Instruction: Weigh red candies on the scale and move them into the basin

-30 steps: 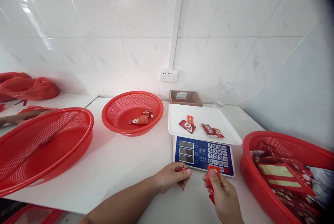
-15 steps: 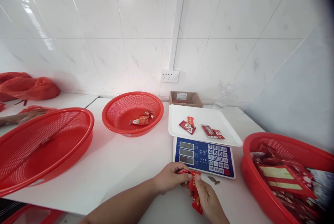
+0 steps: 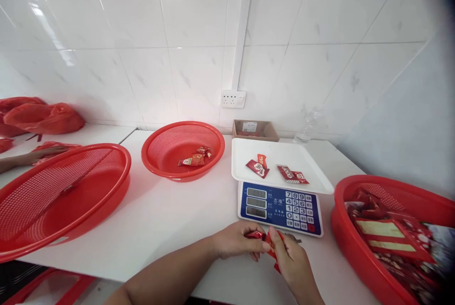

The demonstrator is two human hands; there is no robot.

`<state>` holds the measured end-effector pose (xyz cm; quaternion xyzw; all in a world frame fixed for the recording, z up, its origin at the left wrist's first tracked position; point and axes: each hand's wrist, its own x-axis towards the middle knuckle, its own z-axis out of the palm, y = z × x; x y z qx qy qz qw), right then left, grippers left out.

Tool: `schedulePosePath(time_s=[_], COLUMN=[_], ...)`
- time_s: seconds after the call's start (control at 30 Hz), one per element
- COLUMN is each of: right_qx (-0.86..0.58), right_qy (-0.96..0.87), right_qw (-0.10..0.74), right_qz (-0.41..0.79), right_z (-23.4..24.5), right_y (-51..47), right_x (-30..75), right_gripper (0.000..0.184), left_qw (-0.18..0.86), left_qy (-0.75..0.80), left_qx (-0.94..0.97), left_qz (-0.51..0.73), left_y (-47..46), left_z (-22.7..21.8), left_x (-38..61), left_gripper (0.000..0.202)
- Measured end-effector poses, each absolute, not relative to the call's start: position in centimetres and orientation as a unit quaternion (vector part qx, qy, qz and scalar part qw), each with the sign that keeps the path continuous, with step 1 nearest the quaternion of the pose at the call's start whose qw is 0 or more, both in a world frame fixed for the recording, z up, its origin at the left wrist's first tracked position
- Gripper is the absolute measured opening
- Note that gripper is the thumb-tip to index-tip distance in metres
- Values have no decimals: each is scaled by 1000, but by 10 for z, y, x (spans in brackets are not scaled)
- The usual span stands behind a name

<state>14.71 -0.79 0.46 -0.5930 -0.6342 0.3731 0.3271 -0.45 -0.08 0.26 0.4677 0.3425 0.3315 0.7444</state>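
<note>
Close together in front of the scale, my left hand (image 3: 241, 239) and my right hand (image 3: 293, 260) are both closed on small red packets (image 3: 270, 244). The fingers cover much of the packets, so how many there are is hidden. Just beyond stands a white and blue digital scale (image 3: 280, 208). On its white tray (image 3: 238, 148) lie several red packets; a dark red packet with white print (image 3: 257, 168) is at the left and another (image 3: 286, 173) to the right. A small brown scrap (image 3: 293, 238) lies behind my right hand.
At right, a red basket (image 3: 341, 234) holds many packets. A round red basket (image 3: 151, 165) with a few packets stands left of the scale, a larger one (image 3: 117, 177) farther left. A cardboard box (image 3: 272, 132) sits behind. Another person's hand (image 3: 46, 152) touches red plastic.
My right hand has turned over the packets, so less of them shows now, and the lower hanging packet is mostly hidden. The view has shifted slightly.
</note>
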Motion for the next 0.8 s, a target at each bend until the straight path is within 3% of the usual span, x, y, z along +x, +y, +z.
schedulePosePath(time_s=[0.33, 0.8], right_qx=[-561, -559], right_qy=[-565, -577], right_qw=[365, 357], right_qz=[482, 477], right_z=[8, 1], right_y=[-9, -5], right_x=[145, 152], right_gripper=[55, 44], left_qw=[719, 686], left_qy=[369, 387], left_qx=[429, 458], left_qz=[403, 414], left_y=[2, 0], left_z=[8, 7], left_x=[-9, -7], left_gripper=[40, 42])
